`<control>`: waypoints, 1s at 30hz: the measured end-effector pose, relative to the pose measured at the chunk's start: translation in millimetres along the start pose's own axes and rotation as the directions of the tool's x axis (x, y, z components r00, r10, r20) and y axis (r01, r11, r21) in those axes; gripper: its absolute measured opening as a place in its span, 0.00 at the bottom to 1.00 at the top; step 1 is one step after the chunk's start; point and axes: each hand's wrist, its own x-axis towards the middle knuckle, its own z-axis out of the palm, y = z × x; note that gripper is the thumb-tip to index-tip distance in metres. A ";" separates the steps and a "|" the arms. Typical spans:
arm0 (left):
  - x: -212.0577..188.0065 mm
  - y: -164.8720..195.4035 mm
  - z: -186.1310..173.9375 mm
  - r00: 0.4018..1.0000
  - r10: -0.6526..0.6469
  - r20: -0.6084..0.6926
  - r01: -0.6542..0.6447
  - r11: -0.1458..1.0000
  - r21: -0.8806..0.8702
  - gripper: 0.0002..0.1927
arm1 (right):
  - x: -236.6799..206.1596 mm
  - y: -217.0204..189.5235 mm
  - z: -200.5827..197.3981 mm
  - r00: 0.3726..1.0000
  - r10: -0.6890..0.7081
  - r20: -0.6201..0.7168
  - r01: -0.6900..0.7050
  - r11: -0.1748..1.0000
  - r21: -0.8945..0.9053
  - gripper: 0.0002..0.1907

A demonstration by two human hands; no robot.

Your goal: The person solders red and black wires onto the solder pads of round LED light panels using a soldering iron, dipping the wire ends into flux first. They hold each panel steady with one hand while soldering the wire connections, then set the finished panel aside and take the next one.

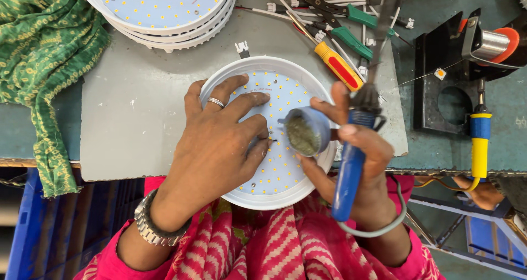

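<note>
Two hands | left fingers [250, 127] spread flat on LED panel [277, 170] | right fingers [329, 107] clamp soldering iron [351, 165], flux tin [303, 132]

Two soldering irons [351, 154], one screwdriver [337, 65].

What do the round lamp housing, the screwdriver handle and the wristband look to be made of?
Round lamp housing: likely moulded plastic, white with a soft even sheen.
Screwdriver handle: seemingly hard plastic, glossy yellow with a red inset.
Wristband: probably metal, since its silver links glint.
</note>
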 end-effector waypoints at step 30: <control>3.3 -1.2 1.9 0.999 -0.018 -0.038 0.018 1.000 0.005 0.06 | -74.0 31.1 -53.5 0.852 0.028 -0.524 -0.079 0.994 -0.076 0.24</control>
